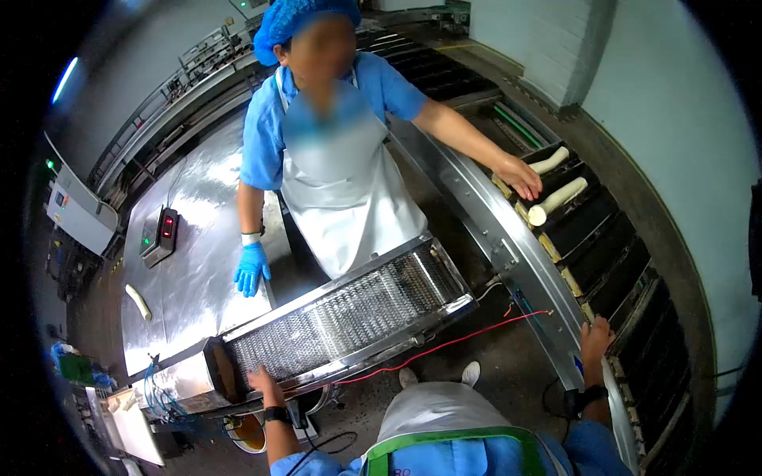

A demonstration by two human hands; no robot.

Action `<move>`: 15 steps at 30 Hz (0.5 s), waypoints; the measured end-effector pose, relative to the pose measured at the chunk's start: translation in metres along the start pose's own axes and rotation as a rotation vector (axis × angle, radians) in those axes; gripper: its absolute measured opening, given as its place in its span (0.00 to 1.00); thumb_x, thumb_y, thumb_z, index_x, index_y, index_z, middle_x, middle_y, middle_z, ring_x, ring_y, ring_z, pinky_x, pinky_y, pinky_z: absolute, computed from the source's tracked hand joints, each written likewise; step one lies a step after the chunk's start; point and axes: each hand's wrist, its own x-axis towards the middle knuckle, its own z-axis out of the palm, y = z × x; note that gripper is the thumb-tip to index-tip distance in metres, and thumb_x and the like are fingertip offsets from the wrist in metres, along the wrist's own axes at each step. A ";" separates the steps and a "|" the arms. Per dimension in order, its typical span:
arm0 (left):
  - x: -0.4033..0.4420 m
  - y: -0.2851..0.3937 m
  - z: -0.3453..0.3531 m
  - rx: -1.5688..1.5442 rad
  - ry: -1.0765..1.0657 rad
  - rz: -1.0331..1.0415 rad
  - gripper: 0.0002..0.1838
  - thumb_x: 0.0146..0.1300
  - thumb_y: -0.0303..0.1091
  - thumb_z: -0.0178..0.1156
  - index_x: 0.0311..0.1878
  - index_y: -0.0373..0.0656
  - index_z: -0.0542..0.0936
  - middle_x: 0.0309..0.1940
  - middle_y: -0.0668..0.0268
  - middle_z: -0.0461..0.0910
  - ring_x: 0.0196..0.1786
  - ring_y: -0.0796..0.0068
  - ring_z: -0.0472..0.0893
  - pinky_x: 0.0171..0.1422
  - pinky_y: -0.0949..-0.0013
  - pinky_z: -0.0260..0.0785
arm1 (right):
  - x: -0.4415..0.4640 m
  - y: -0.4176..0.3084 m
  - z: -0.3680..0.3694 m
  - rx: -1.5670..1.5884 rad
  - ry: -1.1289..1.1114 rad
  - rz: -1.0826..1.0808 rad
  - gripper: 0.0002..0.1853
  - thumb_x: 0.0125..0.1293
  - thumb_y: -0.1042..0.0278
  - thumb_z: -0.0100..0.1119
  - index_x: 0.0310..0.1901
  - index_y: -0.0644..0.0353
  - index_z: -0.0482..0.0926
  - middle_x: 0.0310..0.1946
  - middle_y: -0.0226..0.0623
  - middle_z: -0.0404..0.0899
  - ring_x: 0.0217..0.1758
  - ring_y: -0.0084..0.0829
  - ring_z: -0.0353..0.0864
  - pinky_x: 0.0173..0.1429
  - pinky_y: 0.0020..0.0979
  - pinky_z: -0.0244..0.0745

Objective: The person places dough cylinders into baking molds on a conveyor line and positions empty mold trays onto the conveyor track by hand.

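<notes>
My left hand (262, 382) rests at the near edge of the metal mesh conveyor (333, 317), close to its left end. Its fingers are apart and hold nothing. On the right, my right hand (596, 341) lies at the rim of the black trough conveyor (611, 258), fingers slightly bent and apart, with nothing visible in them. Farther up that conveyor, two pale dough rolls (559, 201) lie in the troughs. A co-worker's bare hand (517, 176) reaches over beside them.
Opposite me stands a co-worker (333, 159), one blue-gloved hand (252, 270) over the steel table (202, 238). On that table are a digital scale (159, 236) and another dough roll (138, 302). A red hose (444, 341) runs between the conveyors.
</notes>
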 end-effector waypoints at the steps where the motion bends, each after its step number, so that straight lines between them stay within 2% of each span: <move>1: -0.005 0.014 -0.013 -0.062 0.001 -0.149 0.32 0.50 0.52 0.53 0.53 0.38 0.63 0.49 0.48 0.65 0.51 0.50 0.64 0.53 0.56 0.58 | 0.000 0.002 0.007 -0.045 0.075 -0.033 0.20 0.59 0.53 0.41 0.44 0.63 0.68 0.40 0.42 0.68 0.44 0.38 0.66 0.48 0.41 0.52; 2: 0.007 0.011 -0.011 -0.064 0.002 -0.153 0.32 0.50 0.52 0.53 0.53 0.38 0.63 0.49 0.48 0.65 0.51 0.50 0.64 0.53 0.56 0.58 | 0.000 0.001 0.008 -0.044 0.078 -0.037 0.20 0.59 0.53 0.41 0.44 0.63 0.68 0.40 0.42 0.68 0.44 0.38 0.66 0.48 0.41 0.52; 5: 0.061 0.003 -0.009 -0.197 -0.170 -0.326 0.34 0.51 0.54 0.51 0.54 0.38 0.61 0.52 0.47 0.60 0.53 0.50 0.63 0.52 0.56 0.59 | 0.005 -0.008 -0.010 -0.017 0.011 -0.027 0.21 0.59 0.54 0.42 0.46 0.63 0.67 0.42 0.42 0.68 0.45 0.38 0.66 0.49 0.41 0.52; 6: 0.072 0.004 -0.008 -0.201 -0.187 -0.367 0.34 0.51 0.55 0.50 0.54 0.38 0.61 0.54 0.47 0.58 0.53 0.50 0.63 0.52 0.56 0.60 | 0.009 -0.017 -0.024 -0.002 -0.086 0.020 0.20 0.58 0.58 0.46 0.47 0.64 0.67 0.43 0.43 0.68 0.47 0.39 0.66 0.51 0.43 0.53; 7: 0.057 0.025 -0.029 -0.294 -0.232 -0.379 0.34 0.51 0.53 0.50 0.54 0.37 0.61 0.55 0.47 0.56 0.53 0.51 0.63 0.52 0.57 0.61 | 0.011 -0.023 -0.033 0.012 -0.184 0.066 0.19 0.56 0.63 0.50 0.47 0.65 0.67 0.43 0.45 0.68 0.48 0.40 0.65 0.52 0.45 0.54; 10: 0.087 0.015 -0.014 -0.431 -0.291 -0.399 0.34 0.51 0.52 0.50 0.55 0.36 0.61 0.55 0.48 0.56 0.53 0.54 0.64 0.51 0.58 0.62 | 0.014 -0.020 -0.030 0.017 -0.191 0.039 0.19 0.57 0.62 0.50 0.47 0.65 0.66 0.44 0.45 0.67 0.49 0.40 0.65 0.53 0.45 0.53; 11: 0.057 0.046 -0.037 -0.517 -0.222 -0.460 0.34 0.52 0.51 0.50 0.56 0.36 0.60 0.56 0.51 0.56 0.53 0.55 0.64 0.51 0.58 0.62 | 0.013 -0.015 -0.018 0.014 -0.191 0.036 0.19 0.57 0.62 0.50 0.47 0.65 0.66 0.44 0.45 0.67 0.49 0.40 0.65 0.53 0.45 0.53; 13: 0.074 0.027 -0.025 -0.588 -0.286 -0.438 0.33 0.52 0.50 0.50 0.56 0.36 0.59 0.57 0.52 0.55 0.53 0.56 0.64 0.51 0.59 0.62 | 0.008 -0.005 0.007 -0.071 0.067 -0.095 0.21 0.60 0.52 0.42 0.46 0.61 0.66 0.41 0.40 0.67 0.46 0.36 0.64 0.52 0.43 0.51; 14: 0.083 0.020 -0.018 -0.661 -0.349 -0.411 0.33 0.53 0.49 0.50 0.57 0.36 0.59 0.58 0.53 0.55 0.53 0.56 0.64 0.51 0.60 0.62 | 0.007 -0.003 0.009 -0.073 0.066 -0.094 0.21 0.60 0.52 0.42 0.46 0.61 0.66 0.41 0.40 0.67 0.46 0.36 0.64 0.52 0.43 0.51; 15: 0.086 0.018 -0.011 -0.725 -0.317 -0.434 0.33 0.53 0.49 0.50 0.57 0.36 0.58 0.59 0.54 0.53 0.54 0.55 0.64 0.53 0.57 0.62 | 0.008 -0.005 0.005 -0.065 0.045 -0.092 0.21 0.60 0.52 0.43 0.45 0.61 0.67 0.41 0.40 0.67 0.45 0.36 0.65 0.52 0.44 0.51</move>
